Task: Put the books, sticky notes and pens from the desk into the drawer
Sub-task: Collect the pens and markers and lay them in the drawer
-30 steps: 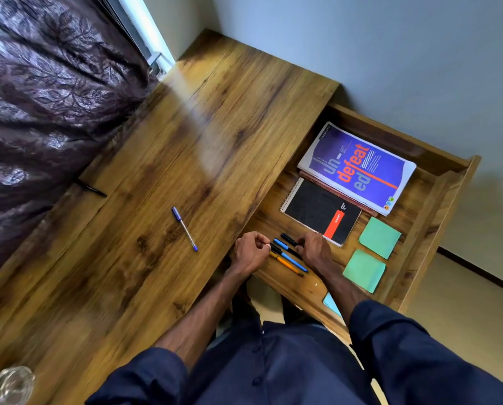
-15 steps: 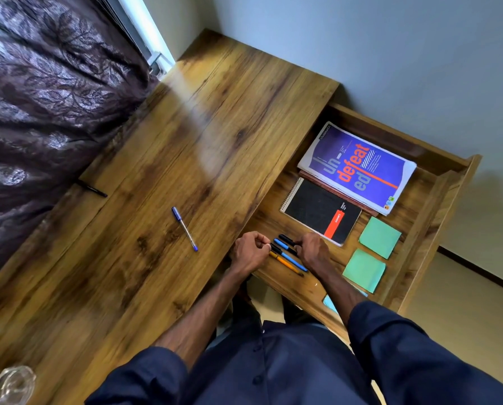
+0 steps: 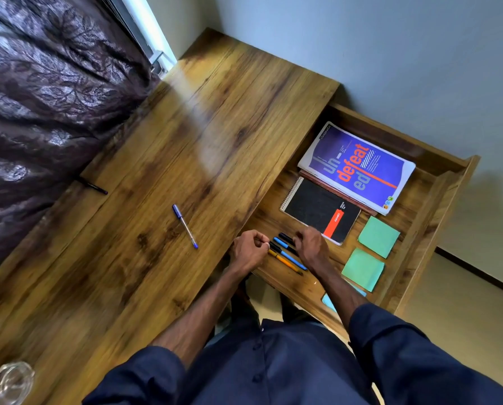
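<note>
Wooden desk (image 3: 215, 127) carries one blue-capped clear pen (image 3: 185, 225), lying left of the left hand (image 3: 250, 251), which is the nearer hand. Its long axis runs from far-left to near-right. Both hands, also the right hand (image 3: 313, 249), have curled fingers at the ends of the coloured pens (image 3: 286, 254) inside the open wooden drawer (image 3: 437, 206). Whether they pinch them, I cannot tell.

Left hand (image 3: 249, 251) curled, right hand (image 3: 313, 248) curled
</note>
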### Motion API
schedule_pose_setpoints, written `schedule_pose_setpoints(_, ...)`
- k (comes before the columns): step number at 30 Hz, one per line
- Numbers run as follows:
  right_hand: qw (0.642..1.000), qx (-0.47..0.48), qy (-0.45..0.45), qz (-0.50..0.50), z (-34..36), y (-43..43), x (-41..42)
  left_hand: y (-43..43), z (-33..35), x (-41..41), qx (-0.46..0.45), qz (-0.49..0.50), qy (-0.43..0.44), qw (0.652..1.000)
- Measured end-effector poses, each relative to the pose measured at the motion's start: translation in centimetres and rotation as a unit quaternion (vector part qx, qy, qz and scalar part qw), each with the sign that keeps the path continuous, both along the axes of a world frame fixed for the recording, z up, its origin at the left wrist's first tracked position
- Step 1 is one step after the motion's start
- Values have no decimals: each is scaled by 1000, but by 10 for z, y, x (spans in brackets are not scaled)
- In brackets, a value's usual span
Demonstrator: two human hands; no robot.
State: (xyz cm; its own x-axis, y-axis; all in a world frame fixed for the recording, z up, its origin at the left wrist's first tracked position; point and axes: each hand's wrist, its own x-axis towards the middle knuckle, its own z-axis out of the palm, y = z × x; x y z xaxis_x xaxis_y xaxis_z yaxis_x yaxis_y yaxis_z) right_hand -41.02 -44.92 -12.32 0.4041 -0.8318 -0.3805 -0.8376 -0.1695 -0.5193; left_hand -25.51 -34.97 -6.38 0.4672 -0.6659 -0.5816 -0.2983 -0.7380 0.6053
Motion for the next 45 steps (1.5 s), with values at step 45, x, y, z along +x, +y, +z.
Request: schedule_pose_setpoints(45,930,-132,-145,311,68,132,485,197,21,351,-81,363,-71,926)
